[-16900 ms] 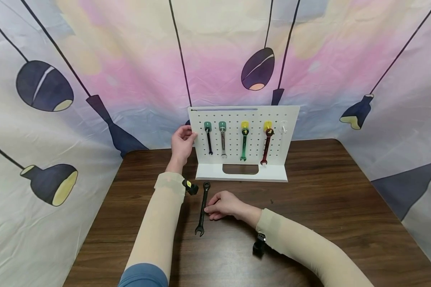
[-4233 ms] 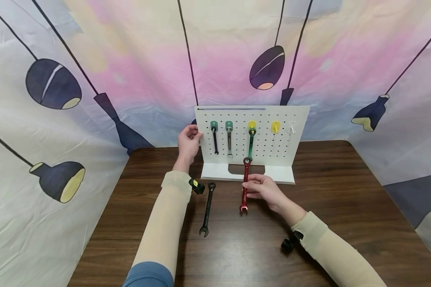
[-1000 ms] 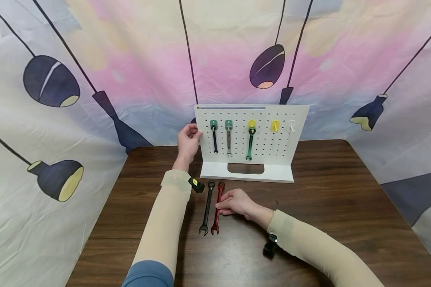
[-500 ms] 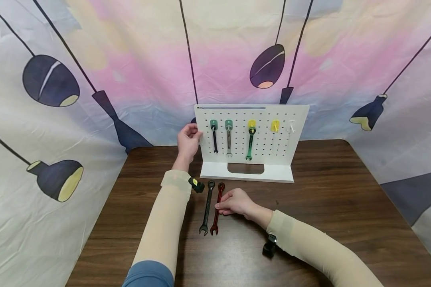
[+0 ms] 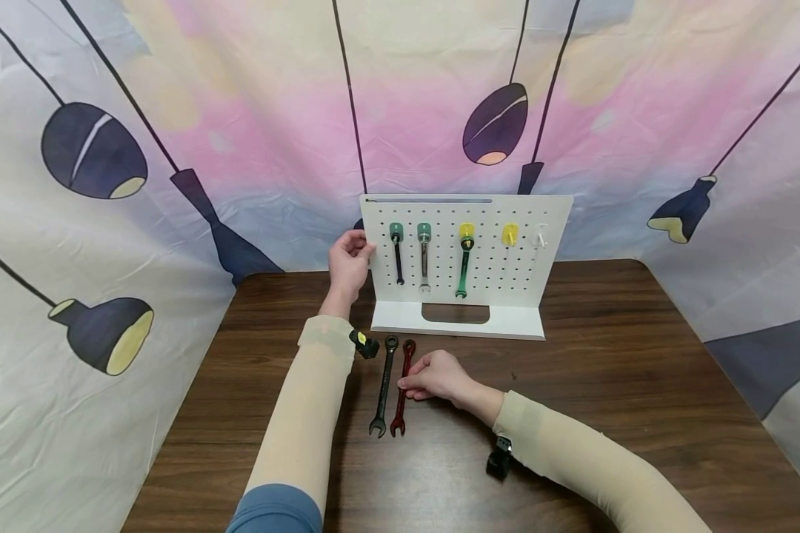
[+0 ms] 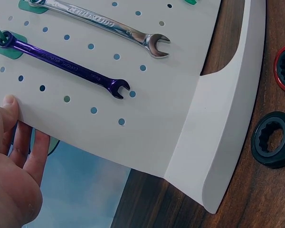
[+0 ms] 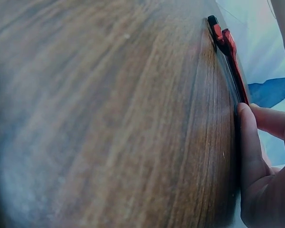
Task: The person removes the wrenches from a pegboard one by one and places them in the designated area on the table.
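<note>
My left hand point(image 5: 348, 265) grips the left edge of a white pegboard stand point(image 5: 500, 277), thumb in front and fingers behind it, as the left wrist view shows. Low at the table, my right hand point(image 5: 440, 376) pinches a red combination wrench point(image 5: 398, 423) near its middle; its open end point(image 7: 225, 42) shows in the right wrist view. Just left of it, roughly parallel, lies a black combination wrench point(image 5: 384, 389). Three wrenches hang on the board: a small purple one point(image 6: 66, 61), a silver one point(image 6: 104, 21) and a green one point(image 5: 464, 274).
To the right on the board, a yellow hook point(image 5: 510, 235) and a clear hook point(image 5: 540, 236) hold nothing. The stand rests on a dark wooden table point(image 5: 607, 370), with a patterned cloth point(image 5: 273, 111) behind. A wrist camera point(image 5: 365, 344) sits near the black wrench's ring end.
The red wrench hung on the right yellow hook at first; my right hand brought it down beside the black wrench. My left hand stays on the board. The last second shows hardly any motion.
</note>
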A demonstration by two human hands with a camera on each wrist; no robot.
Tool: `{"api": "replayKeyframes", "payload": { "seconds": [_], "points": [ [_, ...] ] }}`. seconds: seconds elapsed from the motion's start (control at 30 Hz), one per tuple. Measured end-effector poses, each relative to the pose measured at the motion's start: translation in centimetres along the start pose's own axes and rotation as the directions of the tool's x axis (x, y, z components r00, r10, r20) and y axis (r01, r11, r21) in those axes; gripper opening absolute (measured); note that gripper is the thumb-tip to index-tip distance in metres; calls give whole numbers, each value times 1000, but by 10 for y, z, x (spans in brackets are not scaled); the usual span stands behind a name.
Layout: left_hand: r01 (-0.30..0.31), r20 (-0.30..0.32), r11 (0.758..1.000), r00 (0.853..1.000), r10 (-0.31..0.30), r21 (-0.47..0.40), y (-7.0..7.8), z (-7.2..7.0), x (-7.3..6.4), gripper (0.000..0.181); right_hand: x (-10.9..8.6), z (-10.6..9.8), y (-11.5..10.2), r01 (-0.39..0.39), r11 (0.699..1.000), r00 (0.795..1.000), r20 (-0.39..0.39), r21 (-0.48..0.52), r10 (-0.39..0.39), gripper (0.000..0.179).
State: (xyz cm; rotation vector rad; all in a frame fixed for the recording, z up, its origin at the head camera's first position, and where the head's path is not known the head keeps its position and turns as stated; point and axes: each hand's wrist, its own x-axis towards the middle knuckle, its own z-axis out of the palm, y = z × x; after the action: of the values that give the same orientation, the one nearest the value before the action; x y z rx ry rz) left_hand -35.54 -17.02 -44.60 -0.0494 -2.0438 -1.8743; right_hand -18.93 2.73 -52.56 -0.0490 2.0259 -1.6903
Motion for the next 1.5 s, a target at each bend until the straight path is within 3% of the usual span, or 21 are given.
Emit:
{"api": "replayKeyframes", "payload": {
  "seconds": [1.03, 1.5],
  "points": [
    [5, 5, 1000, 1000, -5, 0, 1, 0, -1, 13, 0, -4, 4, 3, 1000, 1000, 24, 12, -3, 21],
    [26, 5, 1000, 1000, -26, 0, 1, 1, -2, 12, -2, -13, 1, 5, 999, 993, 119, 34, -9, 22]
  ]
}}
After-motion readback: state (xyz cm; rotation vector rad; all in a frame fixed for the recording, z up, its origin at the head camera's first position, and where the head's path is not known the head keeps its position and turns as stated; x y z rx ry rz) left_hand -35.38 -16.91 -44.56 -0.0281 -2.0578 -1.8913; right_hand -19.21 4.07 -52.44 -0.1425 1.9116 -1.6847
